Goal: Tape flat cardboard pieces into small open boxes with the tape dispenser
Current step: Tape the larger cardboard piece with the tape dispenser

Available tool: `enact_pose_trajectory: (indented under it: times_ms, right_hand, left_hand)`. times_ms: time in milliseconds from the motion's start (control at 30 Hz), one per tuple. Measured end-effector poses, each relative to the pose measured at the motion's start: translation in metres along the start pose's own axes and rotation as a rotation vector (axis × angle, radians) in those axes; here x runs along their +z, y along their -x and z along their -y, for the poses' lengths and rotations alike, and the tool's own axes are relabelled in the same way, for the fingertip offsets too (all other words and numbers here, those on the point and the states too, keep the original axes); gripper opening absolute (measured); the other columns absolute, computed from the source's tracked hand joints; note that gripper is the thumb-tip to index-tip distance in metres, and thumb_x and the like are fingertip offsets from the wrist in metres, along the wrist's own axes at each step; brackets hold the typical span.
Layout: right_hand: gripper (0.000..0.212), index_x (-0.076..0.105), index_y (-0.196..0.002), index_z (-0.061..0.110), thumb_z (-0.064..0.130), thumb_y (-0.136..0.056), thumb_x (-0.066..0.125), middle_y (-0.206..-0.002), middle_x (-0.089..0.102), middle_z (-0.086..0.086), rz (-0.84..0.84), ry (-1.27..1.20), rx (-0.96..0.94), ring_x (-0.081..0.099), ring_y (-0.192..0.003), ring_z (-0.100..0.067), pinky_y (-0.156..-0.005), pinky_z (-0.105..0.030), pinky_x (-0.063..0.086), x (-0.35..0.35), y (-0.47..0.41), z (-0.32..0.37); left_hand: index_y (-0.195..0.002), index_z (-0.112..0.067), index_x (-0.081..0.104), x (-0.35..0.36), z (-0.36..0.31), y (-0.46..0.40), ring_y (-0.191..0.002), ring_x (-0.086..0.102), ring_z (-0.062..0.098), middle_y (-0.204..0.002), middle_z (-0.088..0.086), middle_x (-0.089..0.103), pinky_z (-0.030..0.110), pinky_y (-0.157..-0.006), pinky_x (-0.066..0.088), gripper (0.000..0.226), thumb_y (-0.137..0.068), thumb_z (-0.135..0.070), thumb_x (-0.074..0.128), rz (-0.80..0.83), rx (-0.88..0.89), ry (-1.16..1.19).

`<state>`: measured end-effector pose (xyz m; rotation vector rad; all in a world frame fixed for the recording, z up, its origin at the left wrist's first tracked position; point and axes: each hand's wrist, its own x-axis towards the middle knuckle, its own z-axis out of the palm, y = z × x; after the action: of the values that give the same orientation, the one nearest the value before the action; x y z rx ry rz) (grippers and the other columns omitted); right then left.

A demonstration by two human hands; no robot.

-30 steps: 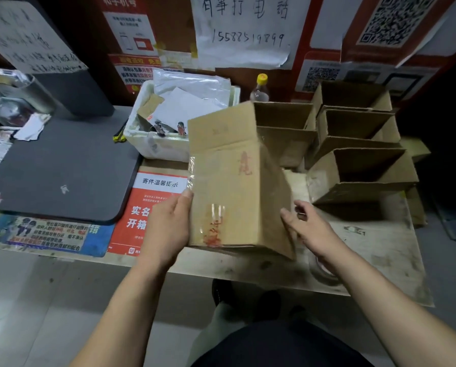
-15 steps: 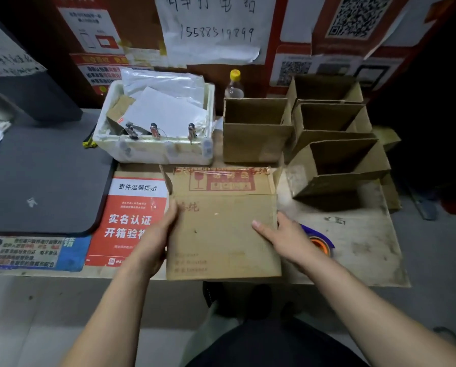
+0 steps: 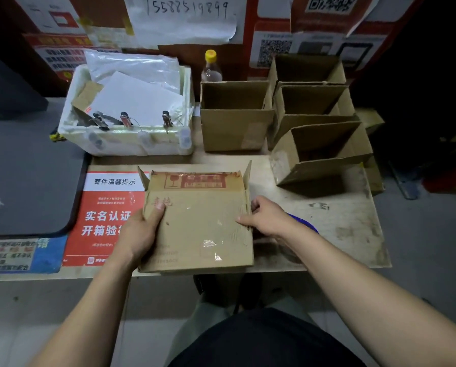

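Lying flat at the near edge of the table (image 3: pixel 335 234), the cardboard piece (image 3: pixel 197 223), gripped at both side edges: left hand (image 3: pixel 142 229) with thumb on top, right hand (image 3: pixel 266 218) pinching the right edge. Likely handling light, stiff yet creasable (old tape looking slick), best taken by the edges. Hiding behind the right wrist, a blue object (image 3: pixel 305 223), possibly the tape dispenser; cannot tell.

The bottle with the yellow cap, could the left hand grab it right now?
Probably not yet. The left hand grips the cardboard piece, and the bottle stands at the back behind the open box, beside the foam tub.
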<state>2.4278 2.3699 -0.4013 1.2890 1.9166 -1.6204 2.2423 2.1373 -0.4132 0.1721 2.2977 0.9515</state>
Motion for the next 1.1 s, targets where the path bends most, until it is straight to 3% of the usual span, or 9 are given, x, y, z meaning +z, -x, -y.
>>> enact_pose_trajectory:
  times_ms: [167,367,467,533,633,733,867,967,1100]
  right_hand:
    - [0.048,0.063,-0.107,0.004,0.051,-0.098,0.06,-0.096,0.076,-0.004,-0.059,0.017,-0.08,0.074,-0.088,-0.023,-0.074,-0.043,0.063,-0.016,-0.015,0.012]
    - [0.037,0.069,-0.085,0.014,0.042,-0.103,0.053,-0.087,0.071,0.0,-0.118,0.197,-0.25,0.066,-0.085,-0.02,-0.077,-0.036,0.054,-0.01,-0.031,0.008]
    - [0.04,0.064,-0.073,0.017,0.041,-0.103,0.053,-0.08,0.066,0.001,-0.206,0.396,-0.312,0.06,-0.079,-0.019,-0.063,-0.031,0.039,-0.008,-0.032,0.01]
    - [0.045,0.065,-0.073,0.012,0.046,-0.102,0.055,-0.076,0.067,-0.001,-0.199,0.433,-0.299,0.06,-0.072,-0.019,-0.058,-0.031,0.039,-0.011,-0.031,0.013]
    - [0.049,0.064,-0.081,0.007,0.05,-0.102,0.054,-0.07,0.06,-0.005,-0.017,0.091,-0.138,0.055,-0.06,-0.016,-0.056,-0.029,0.045,-0.022,-0.028,0.018]
    - [0.039,0.061,-0.086,0.01,0.043,-0.105,0.052,-0.067,0.053,-0.006,0.166,-0.288,0.026,0.056,-0.06,-0.018,-0.059,-0.032,0.052,-0.029,-0.024,0.017]
    - [0.034,0.062,-0.116,0.0,0.032,-0.107,0.053,-0.073,0.053,-0.003,0.137,-0.307,-0.021,0.055,-0.062,-0.014,-0.059,-0.029,0.053,-0.022,-0.03,0.012]
    - [0.031,0.058,-0.118,0.002,0.03,-0.107,0.053,-0.08,0.053,-0.006,0.174,-0.358,-0.014,0.056,-0.063,-0.015,-0.063,-0.033,0.055,-0.017,-0.032,0.013]
    - [0.043,0.056,-0.135,0.001,0.032,-0.105,0.056,-0.093,0.065,-0.012,0.258,-0.506,0.029,0.067,-0.075,-0.02,-0.09,-0.053,0.06,-0.02,-0.033,0.009]
  left_hand:
    - [-0.13,-0.019,0.065,0.0,-0.001,0.002,-0.103,0.066,0.027,-0.111,0.002,0.07,0.043,-0.095,0.052,0.064,-0.096,-0.07,0.048,0.017,-0.002,0.014]
    - [-0.134,-0.013,0.061,0.002,0.003,0.0,-0.11,0.061,0.032,-0.128,0.013,0.067,0.045,-0.096,0.047,0.075,-0.099,-0.072,0.031,-0.043,-0.003,-0.062]
    - [-0.131,-0.01,0.061,0.004,0.002,-0.001,-0.108,0.06,0.034,-0.127,0.017,0.066,0.041,-0.089,0.043,0.074,-0.101,-0.069,0.029,-0.06,0.012,-0.097]
    - [-0.132,-0.009,0.061,0.005,0.003,-0.002,-0.106,0.059,0.034,-0.127,0.019,0.066,0.04,-0.087,0.041,0.074,-0.102,-0.068,0.028,-0.065,0.023,-0.114]
    - [-0.133,-0.007,0.059,0.004,0.004,-0.002,-0.115,0.059,0.04,-0.129,0.021,0.065,0.04,-0.087,0.039,0.074,-0.102,-0.066,0.028,-0.069,0.033,-0.132]
    - [-0.133,-0.007,0.059,0.004,0.004,-0.001,-0.108,0.059,0.035,-0.127,0.019,0.066,0.04,-0.087,0.04,0.074,-0.102,-0.066,0.028,-0.062,0.033,-0.127]
    - [-0.129,-0.008,0.06,0.003,0.004,-0.001,-0.101,0.06,0.032,-0.122,0.016,0.068,0.041,-0.086,0.044,0.077,-0.099,-0.071,0.027,-0.049,0.024,-0.125]
    - [-0.131,-0.009,0.06,0.003,0.005,-0.002,-0.106,0.062,0.035,-0.123,0.016,0.067,0.045,-0.091,0.047,0.079,-0.098,-0.073,0.026,-0.052,0.019,-0.13]
    - [-0.129,-0.008,0.06,0.003,0.004,-0.003,-0.102,0.06,0.033,-0.122,0.017,0.067,0.043,-0.087,0.045,0.078,-0.099,-0.072,0.025,-0.053,0.038,-0.155]
